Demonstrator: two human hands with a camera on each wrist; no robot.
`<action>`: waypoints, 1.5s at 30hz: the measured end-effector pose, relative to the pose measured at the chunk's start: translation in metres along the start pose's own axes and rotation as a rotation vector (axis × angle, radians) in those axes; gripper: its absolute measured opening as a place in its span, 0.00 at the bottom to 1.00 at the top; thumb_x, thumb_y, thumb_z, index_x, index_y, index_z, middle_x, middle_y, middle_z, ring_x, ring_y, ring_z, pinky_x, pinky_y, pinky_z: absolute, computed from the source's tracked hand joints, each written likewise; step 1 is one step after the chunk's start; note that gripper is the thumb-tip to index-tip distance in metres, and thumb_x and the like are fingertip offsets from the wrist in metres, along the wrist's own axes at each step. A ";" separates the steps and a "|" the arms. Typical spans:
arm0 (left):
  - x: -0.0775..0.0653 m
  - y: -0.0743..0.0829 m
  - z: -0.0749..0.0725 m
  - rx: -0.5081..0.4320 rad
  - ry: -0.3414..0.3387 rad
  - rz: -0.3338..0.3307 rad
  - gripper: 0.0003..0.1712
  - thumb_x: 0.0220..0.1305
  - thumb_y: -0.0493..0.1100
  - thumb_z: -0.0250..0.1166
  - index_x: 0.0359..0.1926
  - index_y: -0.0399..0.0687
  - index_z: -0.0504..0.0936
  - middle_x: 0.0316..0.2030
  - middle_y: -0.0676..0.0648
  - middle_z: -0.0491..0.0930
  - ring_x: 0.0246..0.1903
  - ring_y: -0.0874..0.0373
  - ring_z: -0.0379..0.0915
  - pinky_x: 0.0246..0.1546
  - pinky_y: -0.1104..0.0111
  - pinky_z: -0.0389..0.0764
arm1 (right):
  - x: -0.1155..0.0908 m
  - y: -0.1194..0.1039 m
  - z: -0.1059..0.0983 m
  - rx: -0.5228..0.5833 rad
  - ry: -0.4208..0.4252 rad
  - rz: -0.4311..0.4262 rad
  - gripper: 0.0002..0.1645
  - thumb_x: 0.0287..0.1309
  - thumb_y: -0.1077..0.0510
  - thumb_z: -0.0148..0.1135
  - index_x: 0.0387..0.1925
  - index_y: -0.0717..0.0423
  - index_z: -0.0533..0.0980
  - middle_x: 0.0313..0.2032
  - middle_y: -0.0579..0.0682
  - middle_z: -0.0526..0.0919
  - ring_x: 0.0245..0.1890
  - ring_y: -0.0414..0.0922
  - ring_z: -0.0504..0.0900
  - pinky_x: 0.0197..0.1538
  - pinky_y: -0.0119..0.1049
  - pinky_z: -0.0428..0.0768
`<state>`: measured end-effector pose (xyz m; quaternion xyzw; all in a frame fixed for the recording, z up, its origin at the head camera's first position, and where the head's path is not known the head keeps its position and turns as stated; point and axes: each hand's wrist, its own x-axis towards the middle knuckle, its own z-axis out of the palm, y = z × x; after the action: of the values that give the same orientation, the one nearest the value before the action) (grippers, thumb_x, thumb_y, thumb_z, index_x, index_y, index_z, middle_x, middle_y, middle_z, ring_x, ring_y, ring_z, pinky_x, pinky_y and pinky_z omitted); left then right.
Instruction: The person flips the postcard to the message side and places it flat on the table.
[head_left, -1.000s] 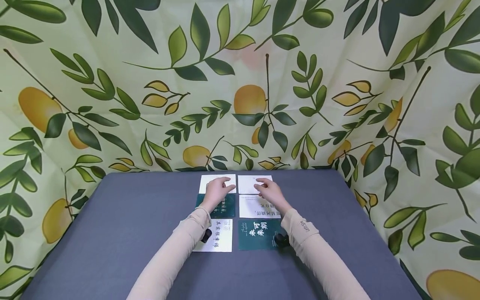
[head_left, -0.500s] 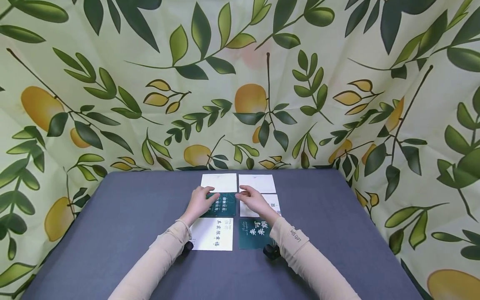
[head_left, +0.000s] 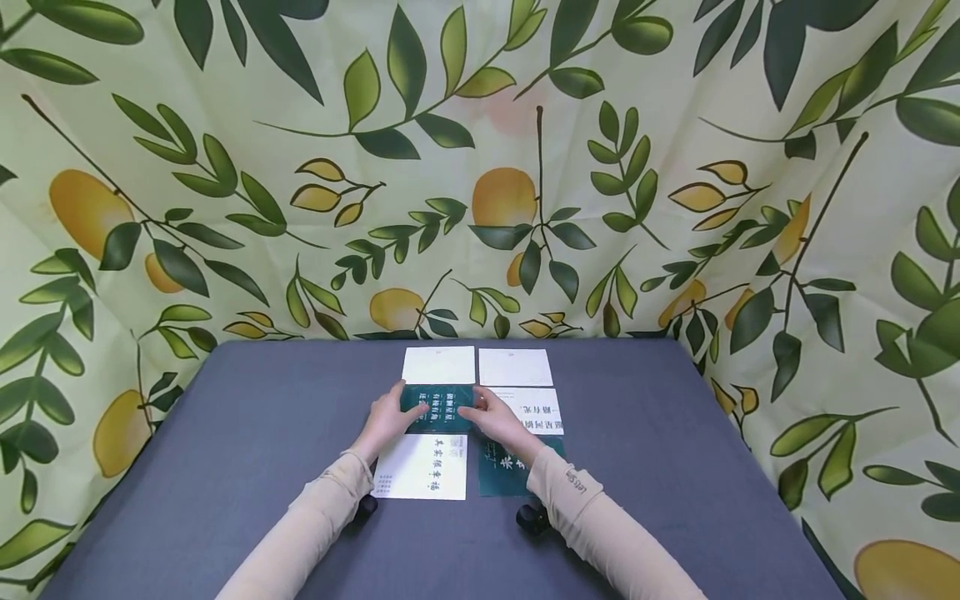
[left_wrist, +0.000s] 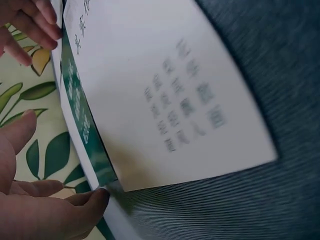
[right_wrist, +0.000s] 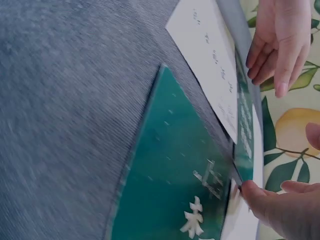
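Observation:
A green card with white characters lies in the middle row of the left column. My left hand reaches along its left side, and in the left wrist view the fingertips are right at its corner, thumb raised apart. On its right side my right hand has a fingertip at the other near corner, thumb also apart. Nearer to me lie a white card with dark characters and a second green card, partly hidden by my right arm. A white lettered card lies beside my right hand.
Two mostly blank white cards form the far row. Everything lies on a dark blue-grey tablecloth. A leaf-and-fruit patterned cloth hangs behind the table and along its sides.
Both hands have drawn back from the far row of cards toward me. They have come down to either side of the middle-left green card, with fingertips at its edges.

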<state>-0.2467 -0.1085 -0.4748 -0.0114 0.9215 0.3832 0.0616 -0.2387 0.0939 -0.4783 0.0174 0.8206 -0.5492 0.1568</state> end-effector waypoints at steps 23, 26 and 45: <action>-0.003 -0.020 -0.005 -0.410 0.102 -0.170 0.32 0.68 0.51 0.54 0.64 0.32 0.63 0.59 0.31 0.68 0.57 0.39 0.68 0.57 0.52 0.73 | -0.001 0.005 0.009 0.200 0.070 0.008 0.36 0.61 0.53 0.57 0.67 0.61 0.58 0.65 0.63 0.63 0.67 0.59 0.61 0.67 0.55 0.62; -0.007 -0.017 -0.006 -0.486 0.112 -0.172 0.31 0.68 0.49 0.54 0.63 0.31 0.64 0.58 0.31 0.69 0.57 0.40 0.68 0.58 0.52 0.71 | -0.002 0.004 0.008 0.227 0.107 -0.006 0.34 0.61 0.54 0.57 0.65 0.62 0.60 0.64 0.61 0.65 0.65 0.57 0.63 0.66 0.53 0.64; -0.003 0.000 -0.013 -0.581 0.237 -0.107 0.23 0.61 0.39 0.62 0.58 0.40 0.74 0.40 0.43 0.76 0.40 0.57 0.69 0.39 0.71 0.76 | 0.005 -0.007 -0.004 0.361 0.285 -0.068 0.25 0.55 0.65 0.60 0.57 0.56 0.72 0.33 0.46 0.72 0.35 0.42 0.69 0.47 0.41 0.76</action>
<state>-0.2455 -0.1180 -0.4650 -0.1215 0.7723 0.6227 -0.0321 -0.2453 0.0937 -0.4719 0.0951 0.7232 -0.6839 0.0149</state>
